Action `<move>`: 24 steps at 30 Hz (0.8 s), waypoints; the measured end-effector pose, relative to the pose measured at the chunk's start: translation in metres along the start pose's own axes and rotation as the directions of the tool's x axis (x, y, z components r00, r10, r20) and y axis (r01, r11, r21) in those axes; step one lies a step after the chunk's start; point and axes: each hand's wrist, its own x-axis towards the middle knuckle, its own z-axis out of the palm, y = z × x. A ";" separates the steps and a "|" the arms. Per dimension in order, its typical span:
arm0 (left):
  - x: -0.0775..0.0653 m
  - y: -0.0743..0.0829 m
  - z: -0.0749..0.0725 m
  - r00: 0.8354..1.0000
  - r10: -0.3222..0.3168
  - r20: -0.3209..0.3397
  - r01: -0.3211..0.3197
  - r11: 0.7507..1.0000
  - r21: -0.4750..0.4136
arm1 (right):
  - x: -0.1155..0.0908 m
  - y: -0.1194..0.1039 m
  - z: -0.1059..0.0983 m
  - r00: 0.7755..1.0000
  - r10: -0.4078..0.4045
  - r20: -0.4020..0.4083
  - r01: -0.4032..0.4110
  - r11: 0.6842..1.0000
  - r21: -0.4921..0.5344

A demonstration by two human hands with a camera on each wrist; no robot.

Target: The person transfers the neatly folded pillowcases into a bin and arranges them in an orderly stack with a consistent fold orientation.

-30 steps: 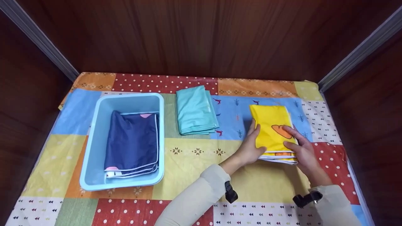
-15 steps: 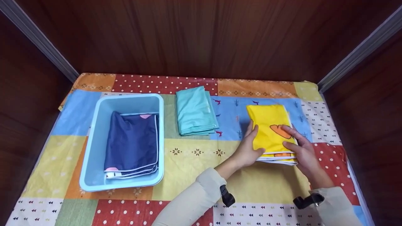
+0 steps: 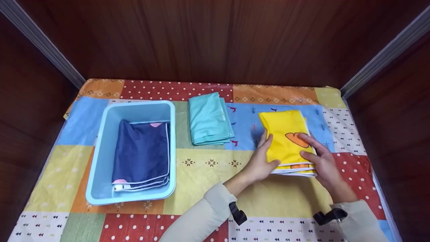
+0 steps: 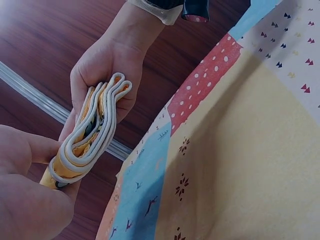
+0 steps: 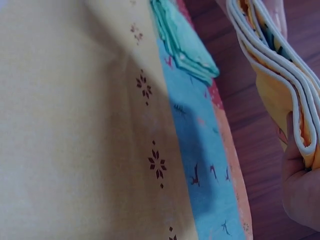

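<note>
Both hands hold a folded yellow cloth with white piping and an orange carrot-like print, raised over the right part of the table. My left hand grips its left edge, thumb on top. On the opposite edge, my right hand pinches it, fingers on the upper face. In the left wrist view the layers of the yellow cloth show end-on between the two hands. A folded teal cloth lies to the left of the hands. Inside the light blue bin rests a folded navy cloth with white piping.
A patchwork-patterned tablecloth covers the table. Dark wood-grain panels stand behind it and at both sides, with metal strips at the corners. The bin's raised rim stands at the left.
The yellow cloth has shifted slightly to the left, with both hands still holding it. My left forearm has moved left too. The bin, navy cloth and teal cloth stay in place.
</note>
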 end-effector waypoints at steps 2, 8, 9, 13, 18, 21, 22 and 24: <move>-0.002 0.001 -0.002 1.000 0.006 -0.003 -0.006 1.000 -0.004 | -0.001 -0.001 0.002 1.000 -0.007 0.004 0.007 1.000 -0.005; -0.007 0.002 -0.007 1.000 0.023 0.000 -0.023 0.999 -0.035 | -0.002 -0.002 0.008 0.999 -0.039 0.025 0.040 0.999 -0.021; -0.008 0.003 -0.008 1.000 0.026 0.001 -0.026 0.999 -0.041 | -0.002 -0.003 0.009 0.999 -0.042 0.026 0.042 0.999 -0.022; -0.012 0.004 -0.012 0.999 0.036 0.005 -0.036 0.998 -0.060 | -0.006 -0.004 0.013 1.000 -0.024 0.020 0.024 1.000 -0.013; -0.017 0.004 -0.014 1.000 0.026 0.006 -0.025 0.996 -0.080 | -0.009 -0.003 0.018 1.000 -0.024 0.012 0.024 1.000 0.006; -0.019 0.004 -0.016 1.000 0.020 0.002 -0.020 0.995 -0.094 | -0.009 -0.004 0.021 0.999 -0.039 0.014 0.039 0.999 -0.001; -0.020 0.004 -0.016 1.000 0.019 -0.001 -0.019 0.995 -0.098 | -0.009 -0.005 0.022 0.999 -0.040 0.017 0.040 0.999 0.000; -0.021 0.005 -0.018 1.000 0.023 -0.004 -0.023 0.994 -0.111 | -0.010 -0.007 0.024 0.999 -0.037 0.019 0.037 0.999 0.001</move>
